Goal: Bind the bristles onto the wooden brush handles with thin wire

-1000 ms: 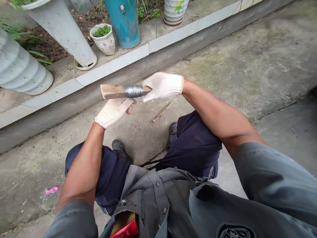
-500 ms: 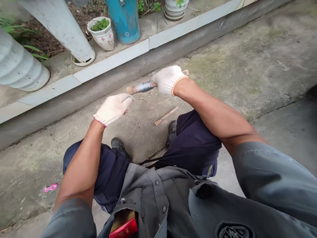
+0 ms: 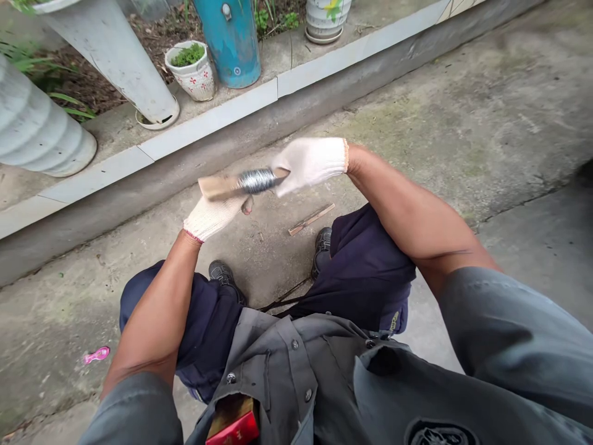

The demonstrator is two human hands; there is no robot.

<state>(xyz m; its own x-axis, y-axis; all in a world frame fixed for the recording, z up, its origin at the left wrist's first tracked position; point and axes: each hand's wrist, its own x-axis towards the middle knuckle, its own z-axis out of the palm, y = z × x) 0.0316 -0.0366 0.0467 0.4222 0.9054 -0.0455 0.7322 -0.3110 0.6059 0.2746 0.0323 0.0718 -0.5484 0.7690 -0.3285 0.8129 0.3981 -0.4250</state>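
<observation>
A flat wooden stick with silvery wire wound thickly round its middle lies across the view, blurred by motion. Its right end is gripped by my right hand, in a white knitted glove with an orange cuff. Just below the stick's left end is my left hand, gloved in white with a red cuff. The fingers of that hand are curled, partly covered by the stick, with a bare fingertip showing; what they hold is too small to make out. I cannot tell whether this hand touches the stick.
On the concrete ground between my shoes lies a second, thin wooden strip. A pink object is at the lower left. Along the tiled ledge stand a small white flowerpot, a blue cylinder and tall white planters.
The stick has swung left and toward me, its wood end now over my left hand. My right hand has turned and come lower. My left hand has shifted slightly right.
</observation>
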